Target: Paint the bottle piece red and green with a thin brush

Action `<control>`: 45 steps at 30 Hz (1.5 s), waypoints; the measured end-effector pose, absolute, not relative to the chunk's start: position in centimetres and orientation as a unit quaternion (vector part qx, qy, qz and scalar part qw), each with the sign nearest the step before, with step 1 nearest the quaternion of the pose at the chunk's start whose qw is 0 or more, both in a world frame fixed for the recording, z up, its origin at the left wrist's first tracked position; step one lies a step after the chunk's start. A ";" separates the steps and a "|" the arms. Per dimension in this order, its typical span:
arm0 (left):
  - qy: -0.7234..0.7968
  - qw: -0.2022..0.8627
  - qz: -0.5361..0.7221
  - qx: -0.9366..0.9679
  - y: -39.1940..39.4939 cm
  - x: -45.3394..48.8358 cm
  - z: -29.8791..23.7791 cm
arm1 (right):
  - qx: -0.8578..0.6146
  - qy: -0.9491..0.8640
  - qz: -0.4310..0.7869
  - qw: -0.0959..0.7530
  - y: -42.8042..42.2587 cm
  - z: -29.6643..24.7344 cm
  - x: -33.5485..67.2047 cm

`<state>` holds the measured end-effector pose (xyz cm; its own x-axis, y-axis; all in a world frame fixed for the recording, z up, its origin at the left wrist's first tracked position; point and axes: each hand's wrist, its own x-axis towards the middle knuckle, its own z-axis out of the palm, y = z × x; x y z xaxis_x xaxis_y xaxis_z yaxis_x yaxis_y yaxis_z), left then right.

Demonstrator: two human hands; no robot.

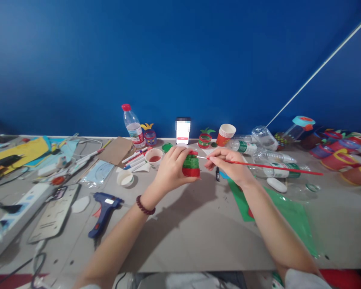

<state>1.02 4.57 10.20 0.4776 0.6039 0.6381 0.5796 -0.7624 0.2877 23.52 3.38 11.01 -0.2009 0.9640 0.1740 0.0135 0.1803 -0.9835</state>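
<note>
My left hand [173, 166] is closed around a small cup-like piece [191, 163] painted in red and green bands, held above the middle of the table. Part of the piece is hidden behind my fingers. Between the fingertips of my right hand [227, 162] is a long red-handled paintbrush [267, 164], its shaft pointing left. The brush tip meets the upper right side of the painted piece, near the red rim. A paper cup with red paint [154, 157] stands just left of my left hand, and a green paint lid or dish [167, 147] lies behind it.
A blue glue gun [104, 212] and a power strip [18, 216] with cables lie left. A lit phone [183, 131] leans on the blue wall. Plastic bottles [281, 170], green sheets [291, 220] and painted containers [339, 159] occupy the right. A water bottle [134, 130] stands behind several markers [136, 160].
</note>
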 end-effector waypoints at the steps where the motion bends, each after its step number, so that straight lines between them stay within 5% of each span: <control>1: 0.344 0.014 0.381 0.858 4.6 1.0 10.2 | -0.412 -0.599 0.492 0.480 3.4 11.0 23.7; 16: 0.355 0.057 0.403 0.842 4.7 0.7 10.2 | -0.376 -0.560 0.523 0.521 3.1 12.4 24.4; 22: 0.350 0.042 0.403 0.844 4.8 0.9 10.0 | -0.395 -0.572 0.448 0.562 3.1 11.8 22.9; 45: 0.331 -0.006 0.411 0.849 4.5 1.1 10.1 | -0.400 -0.626 0.421 0.520 3.2 12.0 23.7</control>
<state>1.11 4.51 10.11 0.4432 0.5578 0.7017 0.5681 -0.7803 0.2614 23.67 3.19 11.96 -0.1389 0.9393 0.3139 0.0637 0.3248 -0.9436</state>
